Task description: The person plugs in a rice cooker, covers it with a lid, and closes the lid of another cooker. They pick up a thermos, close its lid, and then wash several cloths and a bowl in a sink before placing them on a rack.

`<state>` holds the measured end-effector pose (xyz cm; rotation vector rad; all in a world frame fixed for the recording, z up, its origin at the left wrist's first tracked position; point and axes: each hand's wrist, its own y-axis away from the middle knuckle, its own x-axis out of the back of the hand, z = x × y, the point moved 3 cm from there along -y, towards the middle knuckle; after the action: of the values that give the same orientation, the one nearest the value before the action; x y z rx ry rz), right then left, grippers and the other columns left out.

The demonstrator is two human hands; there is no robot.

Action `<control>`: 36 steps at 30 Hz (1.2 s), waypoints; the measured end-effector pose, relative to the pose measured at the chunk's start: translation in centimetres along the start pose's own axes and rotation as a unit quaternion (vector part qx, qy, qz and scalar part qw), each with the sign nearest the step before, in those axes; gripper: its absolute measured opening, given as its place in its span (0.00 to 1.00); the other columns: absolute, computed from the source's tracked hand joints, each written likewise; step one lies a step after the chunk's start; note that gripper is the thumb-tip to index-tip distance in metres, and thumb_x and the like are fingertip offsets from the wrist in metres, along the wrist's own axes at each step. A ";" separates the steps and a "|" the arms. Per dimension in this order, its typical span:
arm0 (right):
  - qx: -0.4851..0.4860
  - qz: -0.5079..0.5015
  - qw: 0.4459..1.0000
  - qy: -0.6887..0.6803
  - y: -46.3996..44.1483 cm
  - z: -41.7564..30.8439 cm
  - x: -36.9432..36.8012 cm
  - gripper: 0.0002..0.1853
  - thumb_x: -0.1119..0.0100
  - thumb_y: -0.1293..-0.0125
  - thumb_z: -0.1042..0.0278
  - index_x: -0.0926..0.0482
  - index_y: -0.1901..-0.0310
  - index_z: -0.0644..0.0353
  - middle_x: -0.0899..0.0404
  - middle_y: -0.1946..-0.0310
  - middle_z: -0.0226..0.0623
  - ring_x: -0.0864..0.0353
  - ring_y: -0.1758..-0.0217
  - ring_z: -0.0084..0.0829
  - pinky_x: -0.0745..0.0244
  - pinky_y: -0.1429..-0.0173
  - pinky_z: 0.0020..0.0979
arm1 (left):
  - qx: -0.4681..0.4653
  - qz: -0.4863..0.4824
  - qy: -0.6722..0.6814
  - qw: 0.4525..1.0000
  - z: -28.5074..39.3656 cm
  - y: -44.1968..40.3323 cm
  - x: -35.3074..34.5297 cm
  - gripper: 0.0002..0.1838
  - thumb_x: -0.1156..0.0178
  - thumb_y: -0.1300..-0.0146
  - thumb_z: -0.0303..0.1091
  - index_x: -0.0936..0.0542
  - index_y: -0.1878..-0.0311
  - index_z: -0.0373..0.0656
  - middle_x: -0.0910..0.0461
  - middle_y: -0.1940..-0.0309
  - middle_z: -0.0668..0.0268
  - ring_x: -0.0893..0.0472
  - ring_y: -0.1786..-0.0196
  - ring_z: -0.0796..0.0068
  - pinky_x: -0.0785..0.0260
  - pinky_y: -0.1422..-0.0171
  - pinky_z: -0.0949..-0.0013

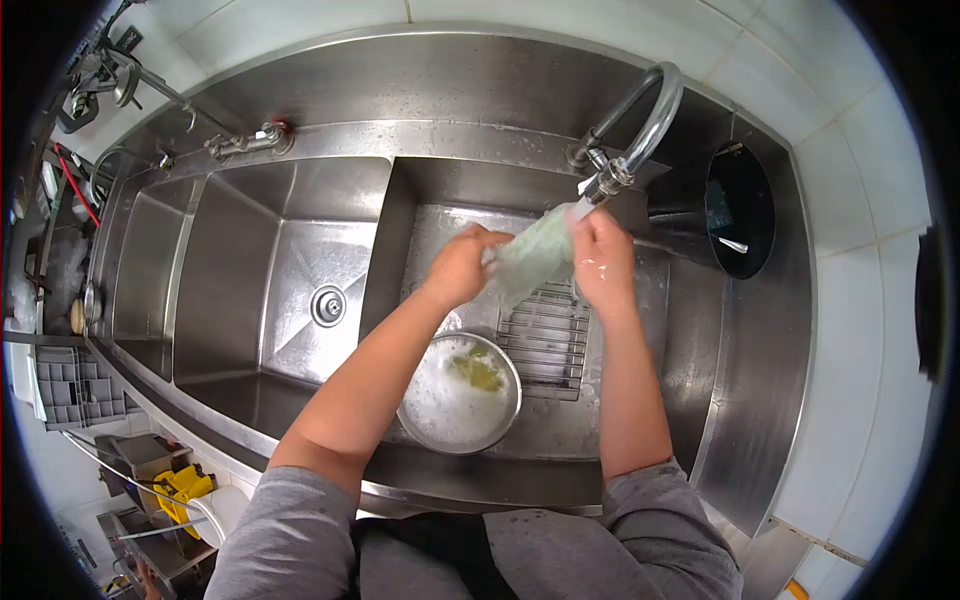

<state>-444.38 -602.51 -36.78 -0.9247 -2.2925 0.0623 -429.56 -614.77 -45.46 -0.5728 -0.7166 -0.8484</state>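
A pale green cloth (540, 252) stretches between my two hands under the curved chrome faucet (668, 110), and its lower part is blurred by motion. My left hand (462, 266) grips one end with its fingers closed. The other end is in my right hand (604, 262), which is wet and right below the spout. Beneath the cloth a wire rack (548, 350) lies on the sink floor, partly covered by it. In front of the rack sits a round metal bowl (517, 398) of foamy water with something yellow-green (478, 370) in it.
To the left is another sink basin (290, 270) with a drain (328, 305). A black bucket (690, 200) lies tipped in the right corner, with a few items inside. Red-handled taps (250, 143) are on the back ledge. A grey crate (80, 385) stands at far left.
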 end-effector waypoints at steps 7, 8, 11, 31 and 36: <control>0.084 -0.042 0.994 -0.064 0.0 -2.2 -0.8 0.11 0.45 0.32 0.64 0.23 0.58 0.64 0.22 0.67 0.37 0.25 0.64 0.21 0.29 0.58 0.26 | 0.231 -0.054 0.581 0.779 2.1 -0.2 -2.2 0.22 0.44 0.35 0.43 0.30 0.41 0.48 0.29 0.45 0.66 0.25 0.49 0.71 0.32 0.48 0.70; -0.008 -0.140 0.976 -0.164 0.2 -2.2 -1.4 0.11 0.45 0.31 0.65 0.23 0.55 0.64 0.20 0.62 0.36 0.24 0.60 0.20 0.29 0.55 0.26 | 0.229 -0.080 0.598 0.764 3.7 -0.2 -1.6 0.26 0.49 0.32 0.50 0.35 0.36 0.48 0.30 0.42 0.66 0.26 0.45 0.72 0.31 0.46 0.69; -0.048 -0.198 0.895 -0.396 1.1 -1.5 -2.6 0.12 0.46 0.31 0.68 0.25 0.50 0.63 0.22 0.57 0.34 0.23 0.56 0.21 0.28 0.51 0.26 | 0.195 -0.124 0.731 0.642 3.9 -1.2 -2.0 0.26 0.49 0.31 0.47 0.38 0.34 0.48 0.30 0.42 0.66 0.26 0.42 0.72 0.29 0.43 0.68; -0.048 -0.162 0.978 0.125 1.7 5.2 -0.6 0.10 0.39 0.37 0.66 0.19 0.63 0.66 0.20 0.62 0.34 0.24 0.59 0.21 0.29 0.54 0.28 | 0.336 0.203 0.561 0.729 -2.9 -0.2 -5.0 0.14 0.46 0.35 0.33 0.32 0.47 0.51 0.24 0.56 0.66 0.26 0.53 0.73 0.32 0.50 0.67; 0.085 0.002 0.975 -0.208 3.7 -1.7 -7.7 0.08 0.35 0.41 0.69 0.19 0.69 0.66 0.19 0.67 0.40 0.22 0.67 0.36 0.28 0.58 0.30 | 0.400 0.066 0.681 0.610 -0.2 -0.8 -6.6 0.14 0.52 0.30 0.47 0.29 0.52 0.48 0.22 0.62 0.66 0.22 0.62 0.72 0.30 0.60 0.66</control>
<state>-437.06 -604.95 -40.73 -0.8914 -2.6142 0.4874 -433.22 -612.33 -50.48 0.8600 0.4346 -0.4981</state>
